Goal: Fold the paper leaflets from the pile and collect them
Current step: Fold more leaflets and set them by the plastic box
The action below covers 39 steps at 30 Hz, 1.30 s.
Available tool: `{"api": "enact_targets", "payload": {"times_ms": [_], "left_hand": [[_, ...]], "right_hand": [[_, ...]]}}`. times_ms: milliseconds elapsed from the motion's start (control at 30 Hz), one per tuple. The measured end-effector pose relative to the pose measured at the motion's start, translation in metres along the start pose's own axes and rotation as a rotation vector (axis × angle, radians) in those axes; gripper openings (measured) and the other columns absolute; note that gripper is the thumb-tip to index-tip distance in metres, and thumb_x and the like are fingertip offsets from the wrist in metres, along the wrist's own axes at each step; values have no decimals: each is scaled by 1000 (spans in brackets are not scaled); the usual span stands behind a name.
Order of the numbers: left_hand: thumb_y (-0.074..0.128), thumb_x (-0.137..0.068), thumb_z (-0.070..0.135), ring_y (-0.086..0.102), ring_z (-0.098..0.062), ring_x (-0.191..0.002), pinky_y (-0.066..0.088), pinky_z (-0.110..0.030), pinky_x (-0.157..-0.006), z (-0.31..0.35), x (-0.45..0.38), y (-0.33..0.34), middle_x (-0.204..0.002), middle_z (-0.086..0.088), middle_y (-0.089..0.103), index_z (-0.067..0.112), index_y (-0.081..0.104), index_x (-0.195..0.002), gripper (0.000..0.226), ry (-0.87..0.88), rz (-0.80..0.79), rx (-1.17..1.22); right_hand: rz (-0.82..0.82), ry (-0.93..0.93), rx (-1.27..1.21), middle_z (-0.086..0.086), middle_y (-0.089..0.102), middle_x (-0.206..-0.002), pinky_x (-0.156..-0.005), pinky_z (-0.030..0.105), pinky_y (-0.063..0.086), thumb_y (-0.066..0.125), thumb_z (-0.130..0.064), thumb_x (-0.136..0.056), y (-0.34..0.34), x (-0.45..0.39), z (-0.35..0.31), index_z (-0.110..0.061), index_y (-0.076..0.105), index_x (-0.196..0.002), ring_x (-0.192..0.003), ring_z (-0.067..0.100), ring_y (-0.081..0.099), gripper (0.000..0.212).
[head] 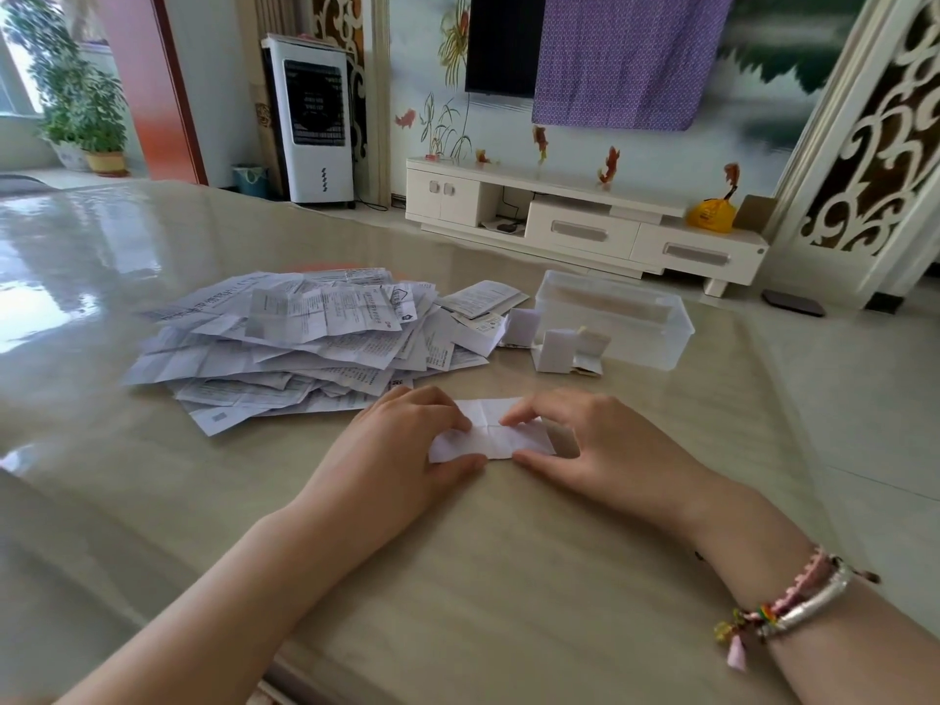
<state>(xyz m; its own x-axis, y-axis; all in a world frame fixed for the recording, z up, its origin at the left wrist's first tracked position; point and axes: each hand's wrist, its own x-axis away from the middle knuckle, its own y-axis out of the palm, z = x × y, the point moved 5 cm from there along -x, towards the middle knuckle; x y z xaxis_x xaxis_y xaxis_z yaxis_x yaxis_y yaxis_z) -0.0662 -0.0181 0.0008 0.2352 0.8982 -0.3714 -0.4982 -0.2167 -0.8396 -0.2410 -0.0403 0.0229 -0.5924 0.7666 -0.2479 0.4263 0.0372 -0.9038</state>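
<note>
Both hands press one leaflet flat on the worktop: the left hand pinches its left end, the right hand its right end. The leaflet shows creases; no print is readable. Behind, on the left, lies the pile, its writing too small to read. Three folded leaflets stand beside one clear box.

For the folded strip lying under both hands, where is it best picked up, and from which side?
Probably by its right end, from the right: the folded leaflet lies flat on the table, but that end curls up beside the right hand. The left hand pins the other end.
</note>
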Motion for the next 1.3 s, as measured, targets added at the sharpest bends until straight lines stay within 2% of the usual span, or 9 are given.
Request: {"api": "enact_targets", "payload": {"times_ms": [433,533,600,700,800,933,1100,1200,1300], "left_hand": [[26,-89,59,58,-15,-91,45,-32,-83,8,-2,-4,-100,16,64,28,72,-93,55,12,41,-80],[47,-86,63,56,-12,-92,46,-33,-82,5,-5,-4,-98,17,63,29,72,-93,42,-32,41,-37],[63,-84,50,56,-13,-92,46,-34,-81,3,-6,-3,-96,16,62,28,71,-92,25,-55,41,-12],[68,-84,31,58,-14,-84,47,-34,-75,4,-7,-6,-86,12,63,27,70,-85,4,-115,58,50],[67,-84,28,56,-7,-71,44,-25,-65,4,-7,-7,-71,8,63,25,69,-81,5,-214,79,156],[69,-83,30,53,1,-72,36,-15,-60,1,-8,-2,-79,16,61,31,67,-92,9,-287,77,190],[60,-90,38,50,-14,-96,33,-24,-79,2,-6,3,-88,18,48,30,53,-118,31,-348,86,98],[47,-94,48,44,-19,-119,27,-32,-97,7,-4,5,-109,7,59,30,41,-127,38,-334,63,-92],[41,-96,49,38,-21,-124,23,-33,-100,10,-2,5,-120,6,57,28,36,-129,39,-341,46,-137]], "right_hand": [[96,54,-59,-19,68,-99,-88,23,48,71,-31,-83,0,-2,7,-31,67,-104,-97,-5,60,22],[171,115,-166,-16,70,-86,-81,16,46,71,-24,-84,-2,-4,13,-26,71,-90,-88,-6,62,7],[206,166,-251,-15,70,-77,-74,12,44,73,-23,-83,-2,-5,18,-25,72,-78,-79,-4,62,5],[237,227,-394,-6,68,-67,-59,17,40,73,-23,-83,-1,-7,23,-22,71,-71,-56,3,52,12],[259,278,-532,-2,61,-62,-51,13,33,73,-20,-84,1,-9,27,-14,71,-73,-47,-1,41,13],[252,331,-537,15,64,-70,-62,26,39,74,-24,-82,10,-15,35,-14,69,-73,-63,10,50,14],[226,350,-294,-10,53,-64,-55,19,35,69,-31,-85,15,-18,35,-22,57,-71,-58,4,45,21],[183,346,-145,-9,58,-77,-70,27,42,62,-35,-89,17,-21,29,-21,53,-82,-78,13,55,18],[132,341,1,-2,59,-94,-86,37,41,55,-37,-94,20,-22,22,-19,47,-94,-97,22,52,19]]}}
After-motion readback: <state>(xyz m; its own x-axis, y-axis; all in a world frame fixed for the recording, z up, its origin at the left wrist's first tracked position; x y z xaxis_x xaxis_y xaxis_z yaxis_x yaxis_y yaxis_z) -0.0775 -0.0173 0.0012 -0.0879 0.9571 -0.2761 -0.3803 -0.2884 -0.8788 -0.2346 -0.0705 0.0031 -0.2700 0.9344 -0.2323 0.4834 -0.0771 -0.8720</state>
